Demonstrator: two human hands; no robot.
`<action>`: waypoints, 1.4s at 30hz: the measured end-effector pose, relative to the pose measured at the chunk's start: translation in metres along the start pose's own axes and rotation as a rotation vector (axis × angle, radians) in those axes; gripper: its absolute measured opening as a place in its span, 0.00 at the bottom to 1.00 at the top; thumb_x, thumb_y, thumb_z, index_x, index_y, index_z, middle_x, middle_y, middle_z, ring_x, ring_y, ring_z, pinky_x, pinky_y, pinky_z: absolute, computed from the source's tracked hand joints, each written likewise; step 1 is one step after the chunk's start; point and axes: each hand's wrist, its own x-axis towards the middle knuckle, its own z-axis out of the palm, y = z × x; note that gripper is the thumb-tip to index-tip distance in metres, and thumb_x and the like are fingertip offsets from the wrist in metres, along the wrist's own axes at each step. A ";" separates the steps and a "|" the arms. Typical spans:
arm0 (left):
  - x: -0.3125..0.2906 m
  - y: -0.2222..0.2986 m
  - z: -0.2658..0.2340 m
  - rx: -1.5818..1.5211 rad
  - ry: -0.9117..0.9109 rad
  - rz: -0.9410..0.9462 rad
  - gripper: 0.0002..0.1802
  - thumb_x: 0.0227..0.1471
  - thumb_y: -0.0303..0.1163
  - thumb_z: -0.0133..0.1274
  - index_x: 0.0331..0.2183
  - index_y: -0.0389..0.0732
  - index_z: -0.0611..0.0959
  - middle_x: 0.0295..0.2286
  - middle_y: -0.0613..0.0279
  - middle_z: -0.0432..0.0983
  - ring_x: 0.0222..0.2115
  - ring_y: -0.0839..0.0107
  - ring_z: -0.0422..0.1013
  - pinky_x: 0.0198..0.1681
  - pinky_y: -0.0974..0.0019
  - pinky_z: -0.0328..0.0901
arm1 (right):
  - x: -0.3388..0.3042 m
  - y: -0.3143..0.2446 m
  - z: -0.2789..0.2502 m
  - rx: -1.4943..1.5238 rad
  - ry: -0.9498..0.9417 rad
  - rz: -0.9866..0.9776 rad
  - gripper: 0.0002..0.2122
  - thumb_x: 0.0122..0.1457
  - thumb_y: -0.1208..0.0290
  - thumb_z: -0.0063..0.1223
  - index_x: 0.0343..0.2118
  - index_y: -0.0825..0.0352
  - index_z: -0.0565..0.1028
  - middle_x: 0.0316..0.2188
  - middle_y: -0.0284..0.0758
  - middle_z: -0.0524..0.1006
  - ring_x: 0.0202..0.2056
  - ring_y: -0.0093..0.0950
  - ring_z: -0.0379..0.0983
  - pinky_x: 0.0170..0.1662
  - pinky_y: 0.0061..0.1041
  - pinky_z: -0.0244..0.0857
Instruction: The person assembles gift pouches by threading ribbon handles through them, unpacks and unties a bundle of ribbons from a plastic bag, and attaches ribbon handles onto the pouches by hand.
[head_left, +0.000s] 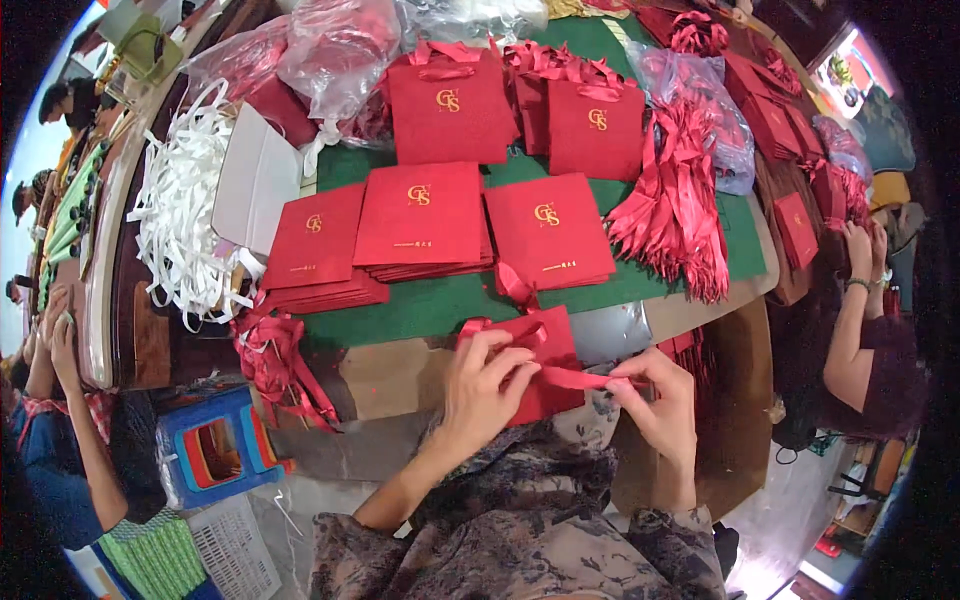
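A small red paper bag [553, 400] lies at the table's near edge, close to my body. A red ribbon [573, 378] stretches across its front between my two hands. My left hand [487, 388] is closed, its curled fingertips pinching the ribbon over the bag's left part. At the other end my right hand [655, 405] holds the ribbon between thumb and fingers, just right of the bag. Red ribbon loops show at the bag's upper edge. Just beyond it are stacks of flat red bags [545, 230], [418, 210] with gold print.
Bags with ribbon handles [450, 115] stand at the back of the green mat [400, 312]. Red ribbons [675, 200] lie to the right, white ribbons [185, 200] to the left. A blue stool [215, 450] is lower left. Other people's arms [850, 330] are at both sides.
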 end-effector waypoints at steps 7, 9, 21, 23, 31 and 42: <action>-0.006 0.020 0.001 -0.350 -0.119 0.027 0.14 0.45 0.24 0.64 0.38 0.40 0.85 0.35 0.59 0.80 0.35 0.62 0.73 0.42 0.63 0.67 | 0.006 -0.026 0.026 0.076 -0.131 -0.102 0.07 0.50 0.78 0.66 0.33 0.68 0.79 0.28 0.34 0.77 0.30 0.24 0.75 0.33 0.22 0.67; -0.013 0.014 0.008 -0.442 -0.160 -0.027 0.12 0.47 0.22 0.62 0.38 0.39 0.85 0.33 0.58 0.80 0.34 0.63 0.74 0.41 0.63 0.67 | 0.007 -0.023 0.031 0.190 -0.158 -0.074 0.08 0.49 0.78 0.67 0.32 0.69 0.79 0.28 0.33 0.77 0.30 0.23 0.73 0.34 0.21 0.65; -0.010 -0.027 -0.009 0.035 -0.018 -0.076 0.10 0.48 0.26 0.61 0.37 0.39 0.83 0.34 0.56 0.78 0.38 0.53 0.71 0.45 0.56 0.66 | 0.021 -0.024 0.044 -0.012 -0.094 -0.235 0.07 0.54 0.79 0.60 0.37 0.68 0.80 0.33 0.38 0.78 0.35 0.32 0.77 0.38 0.27 0.69; -0.007 -0.034 -0.014 0.089 0.011 -0.054 0.11 0.49 0.26 0.60 0.37 0.39 0.83 0.35 0.56 0.77 0.40 0.53 0.70 0.45 0.55 0.65 | 0.026 -0.022 0.055 -0.130 -0.110 -0.206 0.07 0.53 0.80 0.62 0.35 0.70 0.78 0.32 0.39 0.79 0.35 0.31 0.77 0.38 0.26 0.69; 0.006 -0.045 -0.026 0.179 -0.027 -0.071 0.14 0.47 0.25 0.61 0.39 0.39 0.82 0.36 0.54 0.75 0.41 0.52 0.69 0.46 0.54 0.65 | 0.044 0.009 0.102 -0.280 0.003 -0.253 0.08 0.52 0.79 0.62 0.35 0.68 0.77 0.29 0.40 0.77 0.32 0.40 0.76 0.35 0.33 0.69; 0.004 -0.046 -0.023 0.203 -0.044 0.011 0.11 0.45 0.23 0.62 0.34 0.39 0.83 0.35 0.56 0.75 0.36 0.56 0.70 0.40 0.58 0.67 | 0.047 0.023 0.114 -0.275 0.054 -0.302 0.05 0.51 0.78 0.62 0.32 0.67 0.78 0.28 0.39 0.76 0.30 0.39 0.74 0.34 0.35 0.67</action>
